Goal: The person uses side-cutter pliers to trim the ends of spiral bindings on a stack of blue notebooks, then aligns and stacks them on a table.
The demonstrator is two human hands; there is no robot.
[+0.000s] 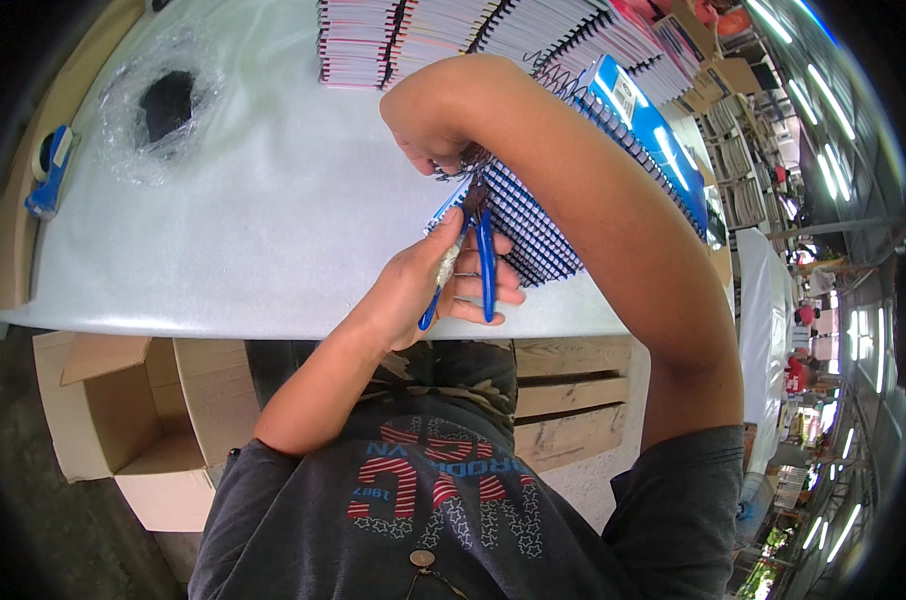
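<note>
My left hand is wrapped round a pair of blue-handled pliers. The dark jaws of the pliers point away from me and reach the end of a spiral-bound notebook stack. Across that stack arches my right arm, and my right hand is bent down at its far left end. The right fingers are curled beside dark wire coil ends near the plier jaws. What they grip, if anything, is hidden behind the hand and wrist.
Rows of bound books line the table's far side. A blue-covered notebook lies right of my arm. Clear plastic wrap and a blue tape dispenser lie at left. An open cardboard box sits below the table.
</note>
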